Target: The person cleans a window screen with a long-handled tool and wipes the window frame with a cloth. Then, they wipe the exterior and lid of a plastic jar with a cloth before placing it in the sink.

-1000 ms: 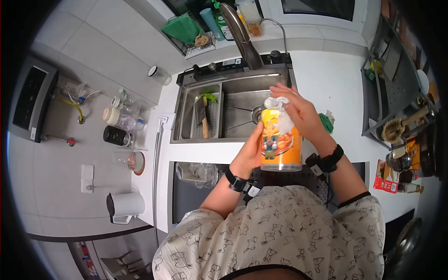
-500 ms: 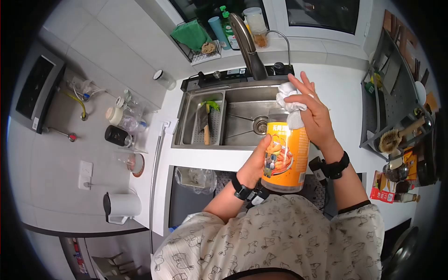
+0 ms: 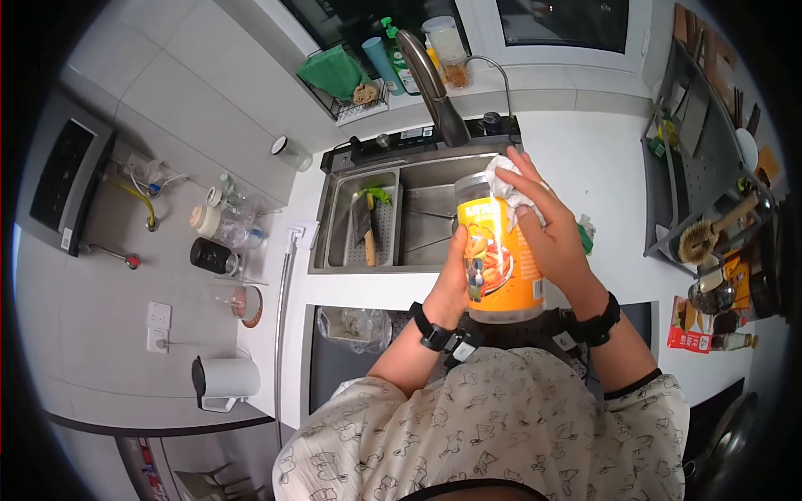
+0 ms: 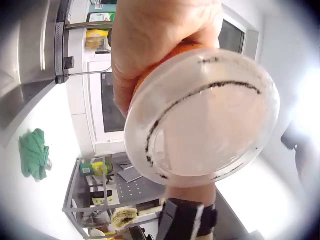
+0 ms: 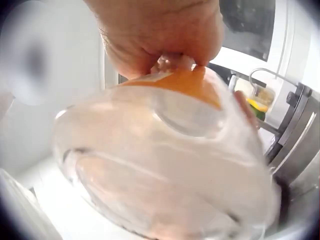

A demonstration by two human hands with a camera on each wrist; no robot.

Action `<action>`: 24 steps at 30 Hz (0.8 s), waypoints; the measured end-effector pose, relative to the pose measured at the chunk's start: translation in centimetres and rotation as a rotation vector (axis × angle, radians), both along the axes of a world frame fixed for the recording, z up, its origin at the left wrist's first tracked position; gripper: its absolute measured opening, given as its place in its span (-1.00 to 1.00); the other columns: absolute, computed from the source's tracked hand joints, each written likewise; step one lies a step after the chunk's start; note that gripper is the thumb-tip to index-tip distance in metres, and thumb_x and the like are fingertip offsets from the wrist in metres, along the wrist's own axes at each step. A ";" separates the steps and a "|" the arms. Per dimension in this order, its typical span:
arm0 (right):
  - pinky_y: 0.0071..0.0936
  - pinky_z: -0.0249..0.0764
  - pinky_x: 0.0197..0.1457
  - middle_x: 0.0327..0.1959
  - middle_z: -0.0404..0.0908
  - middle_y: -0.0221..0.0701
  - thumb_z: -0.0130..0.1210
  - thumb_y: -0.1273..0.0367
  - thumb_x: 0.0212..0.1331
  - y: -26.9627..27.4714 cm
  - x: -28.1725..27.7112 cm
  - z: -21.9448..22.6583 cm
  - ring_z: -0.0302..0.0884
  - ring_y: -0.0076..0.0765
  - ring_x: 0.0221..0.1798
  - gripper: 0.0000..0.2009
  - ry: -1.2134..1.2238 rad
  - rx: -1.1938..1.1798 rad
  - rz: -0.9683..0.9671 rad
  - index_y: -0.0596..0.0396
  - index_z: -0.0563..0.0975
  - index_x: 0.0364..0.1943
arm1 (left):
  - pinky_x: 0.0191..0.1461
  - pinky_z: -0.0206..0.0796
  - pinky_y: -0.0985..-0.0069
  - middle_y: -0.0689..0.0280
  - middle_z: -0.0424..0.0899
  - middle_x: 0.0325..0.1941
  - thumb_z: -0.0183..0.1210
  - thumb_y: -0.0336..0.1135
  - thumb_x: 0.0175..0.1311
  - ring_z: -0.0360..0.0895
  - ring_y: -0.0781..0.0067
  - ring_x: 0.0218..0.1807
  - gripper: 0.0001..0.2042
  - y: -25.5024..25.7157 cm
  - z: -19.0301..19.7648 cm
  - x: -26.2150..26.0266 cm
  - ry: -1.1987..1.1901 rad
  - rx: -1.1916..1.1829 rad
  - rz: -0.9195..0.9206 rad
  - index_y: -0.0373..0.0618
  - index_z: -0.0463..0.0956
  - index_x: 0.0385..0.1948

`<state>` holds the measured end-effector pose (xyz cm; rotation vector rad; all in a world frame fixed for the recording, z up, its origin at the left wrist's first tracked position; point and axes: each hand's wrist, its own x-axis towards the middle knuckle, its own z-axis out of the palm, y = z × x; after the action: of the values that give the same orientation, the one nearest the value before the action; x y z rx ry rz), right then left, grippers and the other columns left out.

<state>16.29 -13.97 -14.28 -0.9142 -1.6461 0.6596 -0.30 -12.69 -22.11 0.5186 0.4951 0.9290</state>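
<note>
In front of the person's body, the left hand (image 3: 449,288) grips a clear plastic jar (image 3: 501,284) with an orange label, from its left side. The jar leans slightly, its upper end toward the sink. A crumpled white cloth (image 3: 511,190) lies against its upper right side, held there by the right hand (image 3: 558,242), whose long fingers reach up past the jar's top edge. From below, the left wrist view shows the jar's base (image 4: 215,135) with dark marks around its ring. Motion blurs the same jar (image 5: 165,150) in the right wrist view.
Beyond the jar is a steel sink (image 3: 426,171) with a tall faucet (image 3: 434,88). Its left perforated tray (image 3: 384,230) holds a cleaver (image 3: 365,225) and green leaves. A green cloth (image 4: 34,154) lies on the counter; a metal rack (image 3: 702,159) stands at right.
The jar dipped lower, then rose a little and leaned left. The right hand's lifted fingers have come down along the cloth, which has shifted on the jar's upper right side.
</note>
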 end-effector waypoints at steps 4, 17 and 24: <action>-0.37 -0.01 0.33 0.26 0.17 -0.06 -0.20 0.50 0.12 -4.9 -1.5 -2.5 -0.06 -0.08 0.39 -0.61 0.042 -0.149 0.001 0.15 0.36 0.09 | -0.07 0.43 0.34 0.18 0.55 -0.18 -0.17 0.24 0.20 0.54 0.32 -0.18 -0.39 1.6 4.3 0.3 -0.100 -0.059 0.200 -0.16 0.35 -0.01; -0.31 -0.11 0.37 0.32 -0.05 0.00 -0.25 0.41 0.24 -3.9 -2.0 -2.5 -0.10 0.00 0.38 -0.52 -0.143 -0.090 -0.050 0.18 0.06 0.26 | -0.10 0.44 0.40 0.19 0.55 -0.20 -0.19 0.29 0.18 0.55 0.27 -0.18 -0.34 1.1 2.9 -0.3 -0.046 0.098 0.207 -0.23 0.32 -0.04; -0.41 0.03 0.29 0.22 0.18 -0.07 -0.27 0.23 0.32 2.0 0.2 -3.0 0.12 -0.18 0.28 -0.51 0.411 -0.477 -0.008 0.18 0.07 0.25 | 0.03 0.36 0.42 0.18 0.48 -0.02 -0.11 0.28 0.15 0.49 0.37 -0.06 -0.30 -1.6 0.5 0.9 0.041 0.152 0.030 -0.20 0.24 0.09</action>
<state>16.53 -11.94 -17.30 -1.0342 -1.1353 1.1805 0.64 -14.31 -21.66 0.6707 0.4727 0.9912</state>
